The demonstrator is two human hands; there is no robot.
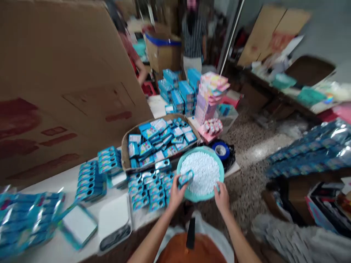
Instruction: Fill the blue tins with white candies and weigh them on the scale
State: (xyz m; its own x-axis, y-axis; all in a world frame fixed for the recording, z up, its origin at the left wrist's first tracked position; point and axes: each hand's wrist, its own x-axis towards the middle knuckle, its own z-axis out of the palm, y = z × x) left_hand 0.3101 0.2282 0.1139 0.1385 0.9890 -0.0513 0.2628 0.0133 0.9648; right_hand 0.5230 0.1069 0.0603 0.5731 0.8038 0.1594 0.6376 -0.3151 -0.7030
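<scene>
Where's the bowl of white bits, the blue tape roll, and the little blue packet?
bowl (196, 198), head view, its teal near rim.
blue tape roll (226, 152), head view, its blue ring.
blue packet (185, 178), head view, its middle.

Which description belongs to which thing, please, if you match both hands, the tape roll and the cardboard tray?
1 left hand
2 right hand
3 blue tape roll
4 cardboard tray

A holds loose blue packets
B grips the teal bowl at its near rim
C lies just behind the bowl
D holds a small blue packet over the bowl

Pairs: 1-D, 2-B, 3-C, 4-A.
</scene>
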